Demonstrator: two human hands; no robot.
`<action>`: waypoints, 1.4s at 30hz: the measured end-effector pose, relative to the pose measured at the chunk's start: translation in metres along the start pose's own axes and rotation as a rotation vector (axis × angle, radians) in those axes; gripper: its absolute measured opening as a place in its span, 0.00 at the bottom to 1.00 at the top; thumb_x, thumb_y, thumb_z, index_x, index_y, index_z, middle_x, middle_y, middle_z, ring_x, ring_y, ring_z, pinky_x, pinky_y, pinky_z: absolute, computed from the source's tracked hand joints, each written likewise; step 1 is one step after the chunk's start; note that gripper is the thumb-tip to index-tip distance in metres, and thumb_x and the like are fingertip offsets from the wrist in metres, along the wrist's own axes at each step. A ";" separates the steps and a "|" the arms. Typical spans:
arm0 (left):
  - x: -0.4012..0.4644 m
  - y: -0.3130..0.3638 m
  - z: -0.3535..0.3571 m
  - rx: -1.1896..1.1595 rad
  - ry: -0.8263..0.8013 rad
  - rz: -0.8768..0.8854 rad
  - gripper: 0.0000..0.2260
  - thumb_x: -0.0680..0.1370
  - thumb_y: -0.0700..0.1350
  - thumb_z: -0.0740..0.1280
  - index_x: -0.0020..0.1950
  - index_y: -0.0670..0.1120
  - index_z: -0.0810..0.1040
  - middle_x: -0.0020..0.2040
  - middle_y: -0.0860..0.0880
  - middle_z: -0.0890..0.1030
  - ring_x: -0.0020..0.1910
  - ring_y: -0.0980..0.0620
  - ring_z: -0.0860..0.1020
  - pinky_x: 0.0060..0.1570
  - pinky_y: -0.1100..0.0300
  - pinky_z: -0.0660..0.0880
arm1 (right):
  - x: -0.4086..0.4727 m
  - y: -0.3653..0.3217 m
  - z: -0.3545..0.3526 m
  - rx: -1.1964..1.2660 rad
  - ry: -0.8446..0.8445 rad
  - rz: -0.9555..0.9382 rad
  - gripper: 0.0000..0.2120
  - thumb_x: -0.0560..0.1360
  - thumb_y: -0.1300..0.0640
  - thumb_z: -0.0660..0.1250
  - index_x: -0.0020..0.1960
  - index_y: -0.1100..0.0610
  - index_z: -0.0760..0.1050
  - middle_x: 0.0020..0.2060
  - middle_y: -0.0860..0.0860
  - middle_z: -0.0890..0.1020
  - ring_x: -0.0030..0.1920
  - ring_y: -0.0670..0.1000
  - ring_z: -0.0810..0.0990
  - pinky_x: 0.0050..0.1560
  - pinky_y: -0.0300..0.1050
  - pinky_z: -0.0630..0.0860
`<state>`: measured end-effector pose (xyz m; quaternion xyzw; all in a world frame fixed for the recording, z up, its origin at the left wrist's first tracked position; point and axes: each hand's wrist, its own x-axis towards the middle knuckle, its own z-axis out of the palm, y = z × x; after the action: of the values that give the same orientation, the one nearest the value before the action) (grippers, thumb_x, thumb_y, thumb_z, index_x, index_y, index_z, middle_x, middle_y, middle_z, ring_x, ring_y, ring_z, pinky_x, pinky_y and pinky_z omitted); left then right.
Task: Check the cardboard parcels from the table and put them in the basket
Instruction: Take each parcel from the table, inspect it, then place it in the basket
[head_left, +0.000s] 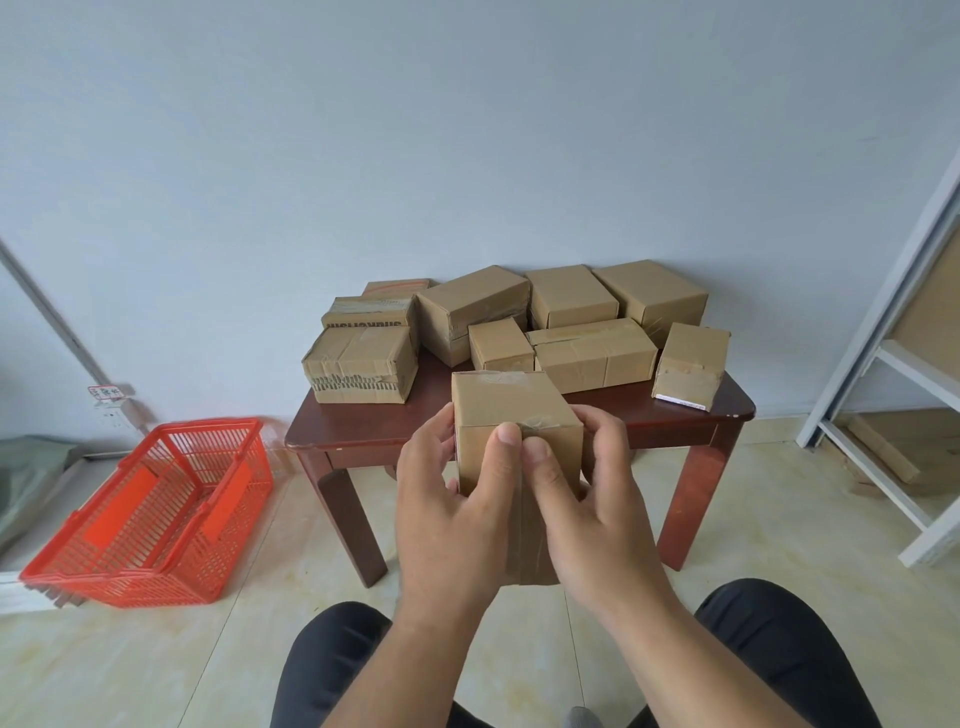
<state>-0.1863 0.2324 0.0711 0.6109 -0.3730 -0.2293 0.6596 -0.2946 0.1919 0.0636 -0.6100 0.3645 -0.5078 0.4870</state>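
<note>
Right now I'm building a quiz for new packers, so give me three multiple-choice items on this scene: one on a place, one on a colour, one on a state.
1. Where does the basket stand?
A. On the table
B. On the floor, to the left of the table
C. On the white shelf

2. What colour is the basket?
A. Red-orange
B. Blue
C. Green

3. How is the held parcel being handled?
A. It lies untouched on the table
B. One hand carries it by a string
C. Both hands grip it, thumbs on its near face

Answers:
1 B: it sits on the pale tiles beside the dark table.
2 A: its plastic mesh is bright red-orange.
3 C: the left hand and right hand hold the parcel in front of the table, thumbs pressed near its taped seam.
</note>
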 end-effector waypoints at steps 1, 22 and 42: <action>-0.001 0.000 0.000 -0.003 -0.003 -0.003 0.20 0.77 0.61 0.73 0.67 0.58 0.77 0.65 0.56 0.80 0.62 0.66 0.78 0.50 0.71 0.76 | 0.001 0.001 0.000 0.015 0.001 0.006 0.20 0.76 0.36 0.67 0.64 0.40 0.69 0.53 0.30 0.82 0.52 0.36 0.83 0.46 0.34 0.80; -0.005 -0.001 0.002 -0.115 -0.062 -0.073 0.17 0.81 0.40 0.71 0.65 0.55 0.74 0.62 0.51 0.84 0.58 0.58 0.84 0.49 0.67 0.80 | -0.006 0.020 0.005 0.095 0.022 0.011 0.23 0.83 0.59 0.66 0.75 0.46 0.67 0.62 0.44 0.82 0.59 0.45 0.84 0.51 0.39 0.82; -0.006 -0.008 0.000 0.001 -0.012 0.053 0.22 0.80 0.45 0.74 0.72 0.57 0.75 0.65 0.64 0.72 0.63 0.72 0.73 0.57 0.70 0.77 | 0.003 0.022 0.004 0.050 0.082 0.025 0.19 0.79 0.48 0.72 0.68 0.46 0.72 0.59 0.45 0.83 0.55 0.40 0.84 0.46 0.34 0.81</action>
<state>-0.1886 0.2358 0.0622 0.5997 -0.3933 -0.2151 0.6629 -0.2891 0.1845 0.0432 -0.5718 0.3788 -0.5353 0.4930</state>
